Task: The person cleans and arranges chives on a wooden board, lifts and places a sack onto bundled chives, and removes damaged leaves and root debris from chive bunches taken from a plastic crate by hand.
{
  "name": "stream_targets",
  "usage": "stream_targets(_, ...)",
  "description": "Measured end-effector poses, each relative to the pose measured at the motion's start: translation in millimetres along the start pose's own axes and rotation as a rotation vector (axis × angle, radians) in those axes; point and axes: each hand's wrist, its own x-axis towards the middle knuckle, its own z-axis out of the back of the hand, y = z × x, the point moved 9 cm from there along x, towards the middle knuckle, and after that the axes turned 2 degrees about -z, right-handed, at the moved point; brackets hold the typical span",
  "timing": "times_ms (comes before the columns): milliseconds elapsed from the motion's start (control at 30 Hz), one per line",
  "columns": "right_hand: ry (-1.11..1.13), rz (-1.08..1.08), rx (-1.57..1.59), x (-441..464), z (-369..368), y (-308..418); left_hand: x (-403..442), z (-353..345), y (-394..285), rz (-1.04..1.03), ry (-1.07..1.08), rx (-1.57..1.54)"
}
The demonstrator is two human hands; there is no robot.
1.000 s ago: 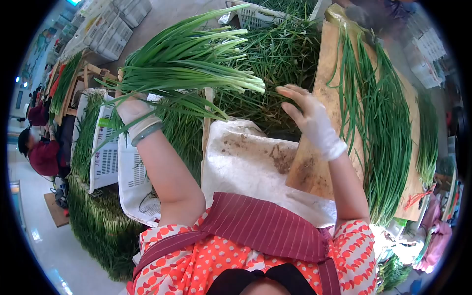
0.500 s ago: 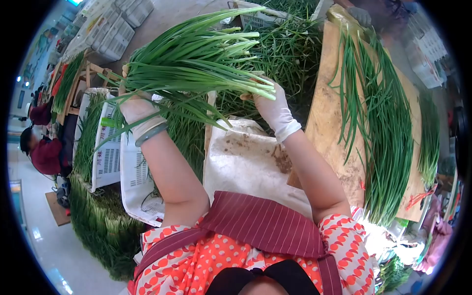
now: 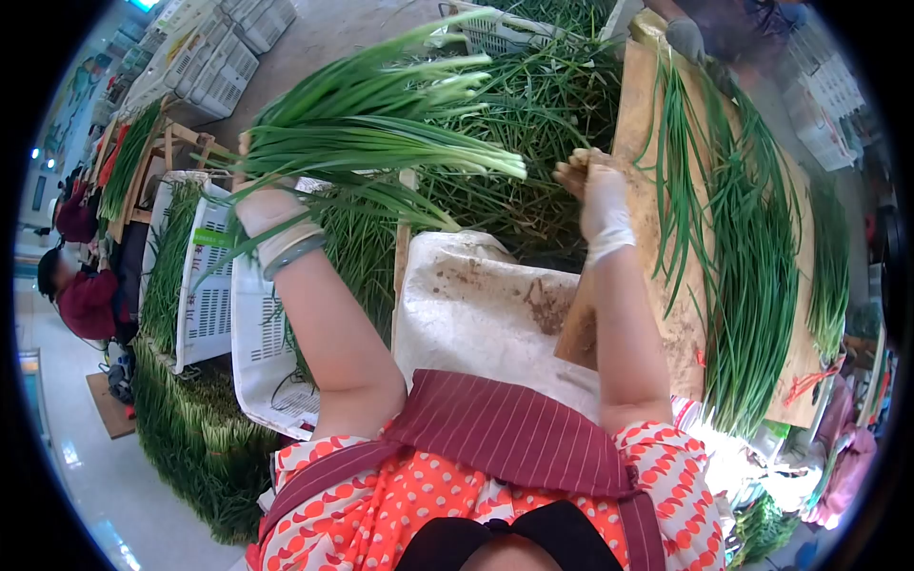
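My left hand (image 3: 267,211), in a pale glove with a bracelet at the wrist, is wrapped round a thick bunch of Chinese chives (image 3: 367,138). The long green leaves are held sideways, pale cut ends pointing right. Some leaves hang down over the hand and hide its fingers in part. Apart from those ends, my right hand (image 3: 598,195) is raised beside the left edge of the wooden board (image 3: 628,276). Its glove is stained brown at the fingertips. The fingers are loosely bent and spread, with nothing visible in them.
Loose chives (image 3: 543,105) form a heap beyond my hands. More chives (image 3: 752,276) lie lengthwise on the board. A white sheet (image 3: 476,314) hangs before me, white crates (image 3: 209,276) stand left. A co-worker's gloved hand (image 3: 685,40) is at the board's far end; another person (image 3: 86,300) sits far left.
My right hand has let go of the chives' pale ends and moved right, toward the board. The bunch stays in my left hand, its ends slightly shifted left.
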Motion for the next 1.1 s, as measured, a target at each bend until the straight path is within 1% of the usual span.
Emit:
stream_targets(33, -0.063, 0.012, -0.138, 2, 12, 5, 4, -5, -5, 0.036, 0.073, -0.021)
stream_targets(67, -0.060, 0.005, -0.139, 0, 9, 0, 8, -5, -10, 0.038, 0.094, -0.019)
stream_targets(133, -0.033, 0.451, -0.741, -25, -22, 28, 7, -10, -15, -0.004, 0.059, 0.017)
stream_targets(167, 0.099, 0.334, -0.613, -33, -36, 19, 5, -13, -15, -0.021, 0.043, 0.029)
stream_targets(233, 0.462, -0.056, -0.258, -50, -73, -13, -2, -16, -12, -0.043, 0.004, 0.050)
stream_targets(300, 0.543, -0.271, 0.021, -60, -101, -38, -8, -20, -7, -0.055, -0.034, 0.072)
stream_targets(333, 0.498, -0.347, 0.164, -66, -112, -36, -12, -20, -4, -0.065, -0.052, 0.081)
stream_targets(367, 0.498, -0.345, 0.166, -63, -117, -41, -16, -20, -2, -0.072, -0.069, 0.090)
stream_targets(433, 0.451, -0.250, 0.425, -52, -125, -35, -22, -18, 2, -0.080, -0.091, 0.105)
stream_targets(467, 0.366, -0.246, 0.410, -46, -122, -35, -25, -16, 3, -0.088, -0.102, 0.114)
stream_targets(567, 0.321, -0.177, 0.363, -49, -121, -24, -33, -10, 2, -0.122, -0.118, 0.148)
stream_targets(600, 0.366, -0.141, 0.371, -48, -122, -25, -33, -7, 2, -0.127, -0.118, 0.151)
stream_targets(633, 0.365, -0.142, 0.370, -48, -118, -29, -35, -4, 1, -0.132, -0.122, 0.149)
stream_targets(667, 0.326, -0.111, 0.309, -48, -111, -31, -29, 1, 4, -0.088, -0.112, 0.058)
stream_targets(700, 0.287, -0.078, 0.250, -50, -104, -30, -29, 4, 4, -0.088, -0.111, 0.058)
stream_targets(733, 0.343, 0.019, 0.133, -63, -106, -5, -31, 1, -2, -0.134, -0.066, 0.140)
stream_targets(767, 0.343, 0.019, 0.134, -61, -98, 0, -35, -1, -8, -0.180, -0.024, 0.222)
stream_targets(800, 0.348, 0.105, -0.044, -58, -87, 9, -47, -5, -8, -0.159, -0.140, 0.226)
stream_targets(833, 0.349, 0.190, -0.222, -56, -76, 20, -44, 1, -12, -0.158, -0.139, 0.227)
stream_targets(900, 0.240, 0.170, -0.330, -43, -34, 37, -21, 7, -22, -0.070, 0.127, 0.256)
stream_targets(933, 0.160, 0.198, -0.171, -28, -4, 46, -10, 12, -23, 0.113, 0.296, 0.136)
stream_targets(967, 0.079, 0.224, -0.012, -15, 19, 49, -10, 15, -29, 0.111, 0.297, 0.135)
stream_targets(1000, 0.079, 0.226, -0.012, -15, 14, 54, -19, 6, -27, 0.171, 0.375, 0.020)
stream_targets(1033, 0.009, 0.344, -0.069, -19, 14, 69, -29, -3, -25, 0.234, 0.453, -0.095)
stream_targets(1100, -0.069, 0.461, -0.124, -32, 5, 86, -51, -16, -17, 0.309, 0.513, -0.100)
